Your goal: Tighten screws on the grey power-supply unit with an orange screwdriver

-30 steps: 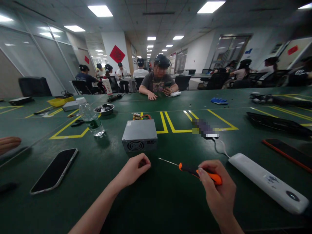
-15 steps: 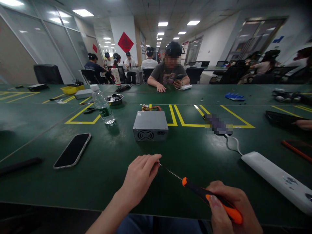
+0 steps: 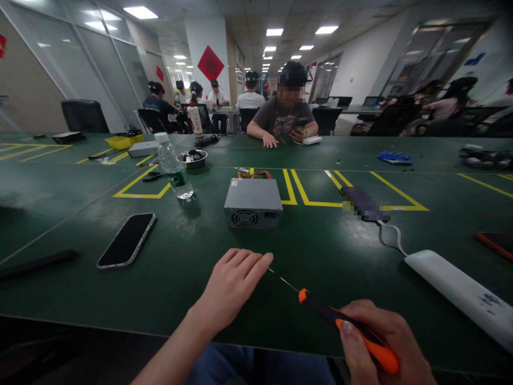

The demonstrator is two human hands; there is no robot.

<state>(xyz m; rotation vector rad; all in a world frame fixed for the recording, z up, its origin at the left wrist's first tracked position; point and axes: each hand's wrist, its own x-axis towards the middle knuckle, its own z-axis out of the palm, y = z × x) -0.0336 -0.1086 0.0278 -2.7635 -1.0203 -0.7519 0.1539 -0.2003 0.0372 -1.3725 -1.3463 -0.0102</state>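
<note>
My right hand (image 3: 380, 337) is wrapped round the black and orange handle of a screwdriver (image 3: 328, 313) above the near edge of the table. Its thin metal shaft points up and left to my left hand (image 3: 236, 283). There the left fingers are closed in a pinch at the shaft's tip, which they hide; whether a small part sits there too I cannot make out. Beyond my hands, a grey computer power supply (image 3: 254, 198) rests on the green table, its fan grille and socket facing me and coloured cables behind it.
Left of the power supply stand a water bottle (image 3: 175, 174) and a metal bowl (image 3: 193, 158) with dark small parts. A phone (image 3: 127, 240) lies nearer. At right are a white power bank-like block (image 3: 457, 291) with a cable and blue gloves (image 3: 395, 158). A person (image 3: 284, 117) sits opposite.
The view has swung slightly, so the table things sit a little differently. A hand with a dark object at the right edge has gone from view. Both my hands keep their hold.
</note>
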